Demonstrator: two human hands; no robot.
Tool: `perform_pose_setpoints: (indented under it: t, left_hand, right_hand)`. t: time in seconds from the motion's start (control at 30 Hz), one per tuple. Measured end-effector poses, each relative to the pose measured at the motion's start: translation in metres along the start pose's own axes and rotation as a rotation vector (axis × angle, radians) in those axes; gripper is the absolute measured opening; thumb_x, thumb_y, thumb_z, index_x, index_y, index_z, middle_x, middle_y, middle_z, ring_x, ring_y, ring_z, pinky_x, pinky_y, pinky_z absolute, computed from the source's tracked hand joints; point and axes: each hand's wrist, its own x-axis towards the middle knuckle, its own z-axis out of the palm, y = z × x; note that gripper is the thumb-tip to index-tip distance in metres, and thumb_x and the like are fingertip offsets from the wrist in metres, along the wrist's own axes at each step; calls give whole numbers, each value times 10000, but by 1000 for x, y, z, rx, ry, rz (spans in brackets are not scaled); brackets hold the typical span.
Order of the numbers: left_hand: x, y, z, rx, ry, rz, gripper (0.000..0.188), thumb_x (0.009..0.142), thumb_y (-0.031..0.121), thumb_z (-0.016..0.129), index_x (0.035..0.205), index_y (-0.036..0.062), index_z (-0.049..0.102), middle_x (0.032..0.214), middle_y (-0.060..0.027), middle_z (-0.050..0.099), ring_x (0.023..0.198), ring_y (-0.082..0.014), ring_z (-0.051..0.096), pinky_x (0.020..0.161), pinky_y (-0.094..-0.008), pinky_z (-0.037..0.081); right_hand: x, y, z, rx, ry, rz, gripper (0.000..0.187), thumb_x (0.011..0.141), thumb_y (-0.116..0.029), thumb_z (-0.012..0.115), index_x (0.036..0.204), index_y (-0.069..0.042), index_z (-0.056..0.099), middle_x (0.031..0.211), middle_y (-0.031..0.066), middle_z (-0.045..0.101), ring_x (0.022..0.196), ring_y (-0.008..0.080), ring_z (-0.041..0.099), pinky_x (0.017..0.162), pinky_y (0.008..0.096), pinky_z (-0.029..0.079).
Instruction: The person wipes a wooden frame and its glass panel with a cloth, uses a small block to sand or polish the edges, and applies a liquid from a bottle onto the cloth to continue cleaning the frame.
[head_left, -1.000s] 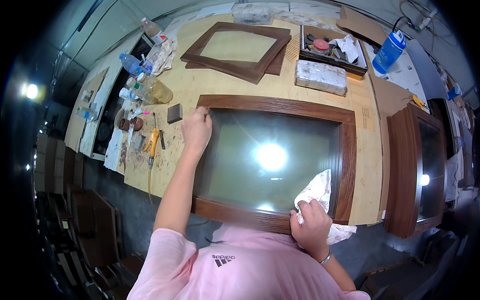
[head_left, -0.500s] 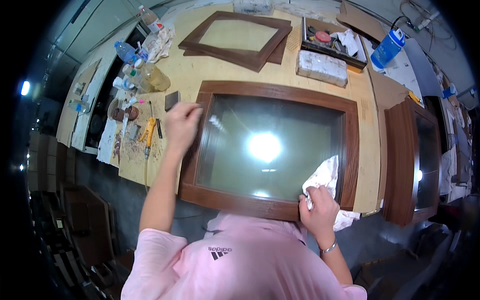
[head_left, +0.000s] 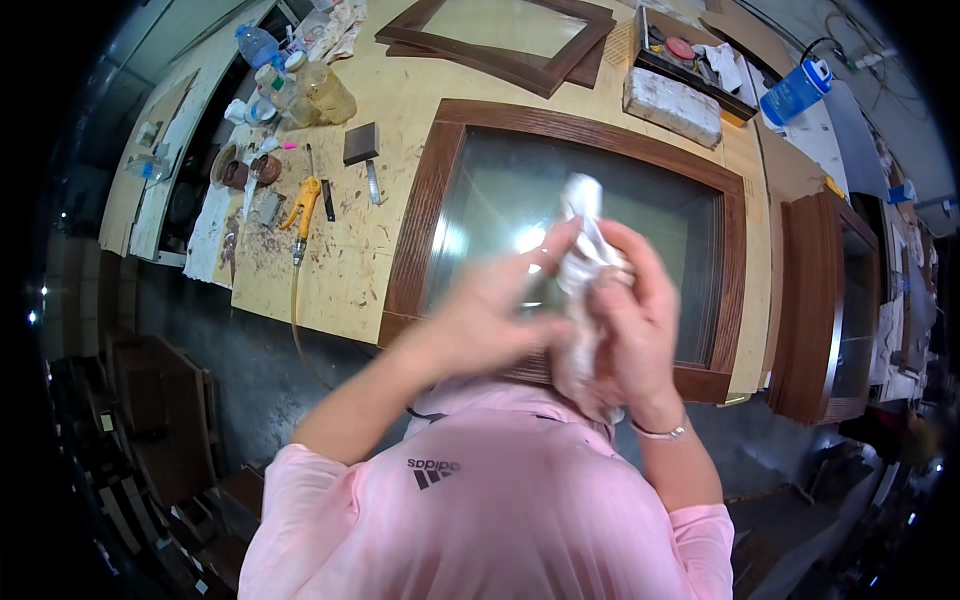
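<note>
While over glass [head_left: 680,240] — white cloth [head_left: 583,262] in right hand [head_left: 640,312]

Centre of the frame, we've got white: a cloth [head_left: 582,197], streaked with blur, against greyish-green glass [head_left: 510,175] that throws back a bright white glare! Round that glass we see a reddish-brown frame [head_left: 733,280], darker grain lines running along it. Down low it's all pale pink, that's the shirt [head_left: 500,520], with black print on it. Over at left, an orange-yellow gun-shaped tool [head_left: 303,205] on the tan bench [head_left: 350,285], dark-flecked there, and we spot a plain grey block [head_left: 361,144]. Upper right, vivid blue on a bottle [head_left: 797,94], and a red lid [head_left: 680,48]!
</note>
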Motion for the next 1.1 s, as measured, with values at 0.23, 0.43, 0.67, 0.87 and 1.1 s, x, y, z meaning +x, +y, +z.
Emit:
perform_pose_setpoints:
  t: [0.23, 0.43, 0.67, 0.87, 1.1]
  left_hand:
    - [33, -40, -86, -350, 284, -156, 295, 930, -39, 602, 1224, -26, 626, 1146, -121, 697, 941, -165, 711, 800, -308, 603]
    - [33, -100, -11, 562, -135, 55, 492, 825, -20, 603, 1309, 18, 522, 1207, -214, 565, 1106, -352, 570, 979, -443, 460]
    - [72, -34, 48, 122, -633, 285, 501, 755, -109, 603, 1200, 94, 712, 1087, -131, 669, 1012, -283, 601, 914, -386, 501]
    - [191, -99, 70, 629, -135, 35, 461, 832, 163, 687, 1264, 25, 603, 1097, -188, 636, 975, -361, 621, 911, -454, 496]
    - [110, -50, 159, 318, -1032, 797, 544, 595, -9, 651, 1127, 62, 734, 1328, -127, 643, 1089, -332, 596, 913, -417, 475]
  right_hand:
    - [-14, -8, -53, -704, 77, -177, 386, 798, -14, 665, 1183, 21, 652, 1194, 182, 627, 1132, 319, 616, 1011, 376, 466]
    - [-80, 41, -124, -977, 324, -86, 251, 816, -6, 661, 1066, 20, 658, 1133, 157, 636, 1075, 314, 604, 948, 402, 479]
    - [-86, 63, -115, -1246, 478, -334, 264, 756, -27, 650, 1019, -2, 662, 1083, 145, 654, 996, 358, 616, 820, 435, 527]
    - [-84, 70, -114, -1238, 484, -380, 258, 734, -19, 628, 987, 2, 669, 1066, 145, 655, 980, 359, 629, 792, 431, 541]
    - [-94, 73, -123, -1272, 488, -414, 141, 693, -45, 639, 833, -54, 629, 921, 97, 624, 861, 312, 615, 698, 411, 517]
